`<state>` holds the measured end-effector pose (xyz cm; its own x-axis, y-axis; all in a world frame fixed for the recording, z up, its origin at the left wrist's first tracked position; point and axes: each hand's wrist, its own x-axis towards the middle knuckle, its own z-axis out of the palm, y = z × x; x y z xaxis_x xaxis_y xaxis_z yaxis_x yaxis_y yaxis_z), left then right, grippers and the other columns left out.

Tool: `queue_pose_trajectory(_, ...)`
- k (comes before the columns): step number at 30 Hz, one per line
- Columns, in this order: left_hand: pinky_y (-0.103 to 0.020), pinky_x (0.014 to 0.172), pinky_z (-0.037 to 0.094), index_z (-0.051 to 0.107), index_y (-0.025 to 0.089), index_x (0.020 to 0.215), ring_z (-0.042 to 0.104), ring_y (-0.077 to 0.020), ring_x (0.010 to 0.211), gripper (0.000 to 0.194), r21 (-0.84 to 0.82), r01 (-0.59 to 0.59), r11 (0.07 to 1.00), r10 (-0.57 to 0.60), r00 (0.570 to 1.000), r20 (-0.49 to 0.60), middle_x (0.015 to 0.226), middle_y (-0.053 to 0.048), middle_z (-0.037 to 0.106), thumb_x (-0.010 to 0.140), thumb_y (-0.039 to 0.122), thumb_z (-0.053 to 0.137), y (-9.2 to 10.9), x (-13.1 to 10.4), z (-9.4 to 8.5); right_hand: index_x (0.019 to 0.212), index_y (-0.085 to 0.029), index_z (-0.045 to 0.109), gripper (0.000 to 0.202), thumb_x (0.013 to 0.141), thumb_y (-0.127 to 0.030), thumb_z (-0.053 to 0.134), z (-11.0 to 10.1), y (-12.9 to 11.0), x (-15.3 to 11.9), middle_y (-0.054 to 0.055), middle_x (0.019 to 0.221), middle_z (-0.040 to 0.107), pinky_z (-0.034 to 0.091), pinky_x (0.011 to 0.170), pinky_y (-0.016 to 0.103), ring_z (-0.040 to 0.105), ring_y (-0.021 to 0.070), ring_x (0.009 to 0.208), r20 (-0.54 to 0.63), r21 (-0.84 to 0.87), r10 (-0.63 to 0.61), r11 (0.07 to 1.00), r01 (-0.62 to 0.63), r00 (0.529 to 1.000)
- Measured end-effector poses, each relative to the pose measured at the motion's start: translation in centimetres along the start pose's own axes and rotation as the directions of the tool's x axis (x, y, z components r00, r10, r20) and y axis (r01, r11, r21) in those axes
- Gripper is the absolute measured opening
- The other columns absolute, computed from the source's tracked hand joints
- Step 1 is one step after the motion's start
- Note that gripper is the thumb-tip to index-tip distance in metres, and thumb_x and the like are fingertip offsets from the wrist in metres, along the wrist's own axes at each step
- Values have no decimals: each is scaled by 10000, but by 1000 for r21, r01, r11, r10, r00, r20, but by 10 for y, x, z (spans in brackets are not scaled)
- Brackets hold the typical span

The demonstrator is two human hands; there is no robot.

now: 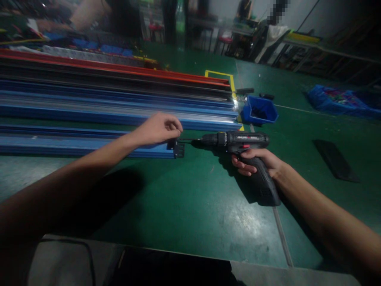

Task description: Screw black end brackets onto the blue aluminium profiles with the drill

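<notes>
My right hand (258, 161) is wrapped round the grip of a black cordless drill (238, 139), which points left with a long thin bit. The bit's tip is at a black end cap (179, 149) on the near blue profile (149, 152). Whether the tip sits in a screw is too small to tell. My left hand (162, 128) rests over that profile's end, thumb and fingers curled together just above the bit's tip. Anything pinched in these fingers is hidden.
Behind lie more long blue profiles (119, 107), then black ones and a red profile (133, 70). A blue bin (260, 110) with dark parts stands beyond the drill. A flat black piece (335, 160) lies at the right. Blue trays (336, 99) stand farther back.
</notes>
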<state>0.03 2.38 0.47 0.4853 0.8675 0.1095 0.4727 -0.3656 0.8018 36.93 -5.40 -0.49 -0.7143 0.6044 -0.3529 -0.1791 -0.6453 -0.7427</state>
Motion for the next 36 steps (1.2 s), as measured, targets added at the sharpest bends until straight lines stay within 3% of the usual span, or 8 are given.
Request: queue_pose_trajectory(36, -251, 625, 503, 780, 136, 880, 675, -160, 682, 193, -6, -27, 1000, 27, 1000, -4, 766, -67, 761, 763, 283, 732, -3, 0, -1, 1001, -4, 737, 211, 892, -178, 686, -1, 1, 1, 83, 810, 676, 546, 571, 211, 491, 42, 480, 14, 3, -18, 1000, 18, 1000)
